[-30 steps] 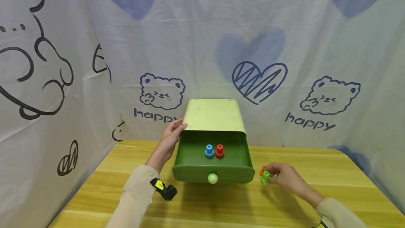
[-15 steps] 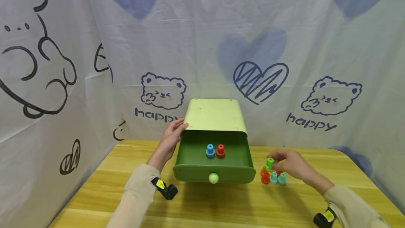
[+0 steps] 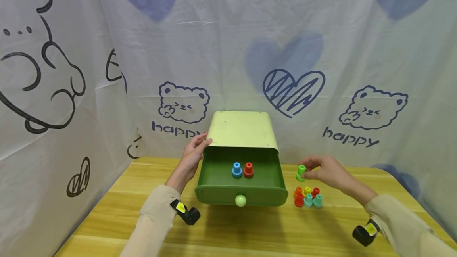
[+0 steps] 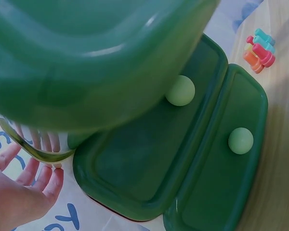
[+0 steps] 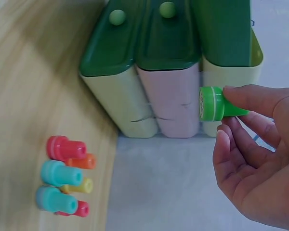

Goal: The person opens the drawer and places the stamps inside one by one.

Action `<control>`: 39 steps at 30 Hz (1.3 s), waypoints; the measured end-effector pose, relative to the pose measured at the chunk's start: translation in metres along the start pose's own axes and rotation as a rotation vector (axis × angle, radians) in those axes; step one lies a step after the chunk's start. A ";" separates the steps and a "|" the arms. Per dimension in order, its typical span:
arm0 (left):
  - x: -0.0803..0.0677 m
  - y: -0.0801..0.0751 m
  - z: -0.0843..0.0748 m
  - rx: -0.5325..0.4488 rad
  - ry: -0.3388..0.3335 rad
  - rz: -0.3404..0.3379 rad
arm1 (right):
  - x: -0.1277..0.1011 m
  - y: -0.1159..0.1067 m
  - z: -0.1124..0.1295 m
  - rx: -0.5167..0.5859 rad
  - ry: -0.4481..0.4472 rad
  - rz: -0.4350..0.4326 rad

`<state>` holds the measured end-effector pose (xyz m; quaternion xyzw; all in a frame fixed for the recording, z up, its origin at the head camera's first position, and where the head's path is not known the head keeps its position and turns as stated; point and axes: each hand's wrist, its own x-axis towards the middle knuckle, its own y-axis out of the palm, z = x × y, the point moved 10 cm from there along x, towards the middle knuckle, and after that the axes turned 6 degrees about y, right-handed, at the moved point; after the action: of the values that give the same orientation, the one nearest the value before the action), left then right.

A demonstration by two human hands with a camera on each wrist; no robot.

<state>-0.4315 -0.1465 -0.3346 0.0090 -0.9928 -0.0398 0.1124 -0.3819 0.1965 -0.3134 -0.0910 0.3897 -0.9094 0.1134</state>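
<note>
From the head view, your left hand (image 3: 194, 152) rests with straight fingers against the left side of the pale green drawer cabinet (image 3: 242, 130), which stands at the back of the wooden table (image 3: 228, 229). Its top drawer (image 3: 240, 179) is pulled out, and a blue peg (image 3: 237, 169) and a red peg (image 3: 248, 169) stand side by side inside it, touching. Your right hand (image 3: 325, 171) is raised just right of the drawer and pinches a green peg (image 3: 301, 173) between thumb and fingertips, above a small cluster of pegs (image 3: 307, 197) on the table near the drawer's right front corner. In the left wrist view, your left hand (image 4: 19, 187) shows at the lower left with its fingers spread and relaxed against the cabinet's pale edge; the dark green drawer fronts fill most of the picture, two of them with a round light green knob (image 4: 180, 90), and the cluster of pegs (image 4: 259, 48) lies far off at the upper right. In the right wrist view, your right hand (image 5: 257, 154) holds the green peg (image 5: 216, 103) sideways, thumb on top and fingers curled beneath, close to the cabinet's side wall (image 5: 171, 101); the remaining pegs (image 5: 65, 175) lie in a clump on the table at the lower left, red, orange, teal and yellow among them.
</note>
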 end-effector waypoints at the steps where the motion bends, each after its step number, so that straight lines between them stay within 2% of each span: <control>1: 0.000 0.000 0.000 0.001 -0.001 -0.001 | 0.001 -0.001 0.002 0.004 -0.003 0.002; 8: 0.001 -0.001 0.000 0.009 0.004 -0.003 | 0.008 -0.011 0.017 0.016 0.006 0.010; 22: 0.001 -0.001 0.000 0.011 0.004 -0.003 | 0.023 -0.019 0.056 -0.052 -0.049 0.042; 32: 0.000 -0.001 -0.001 0.031 0.010 0.005 | 0.022 -0.018 0.075 -0.083 -0.102 0.125; 39: -0.002 0.000 -0.002 0.025 0.007 0.004 | 0.025 -0.015 0.087 -0.105 -0.097 0.151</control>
<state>-0.4290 -0.1467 -0.3331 0.0086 -0.9929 -0.0271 0.1158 -0.3858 0.1400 -0.2418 -0.1112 0.4365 -0.8712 0.1953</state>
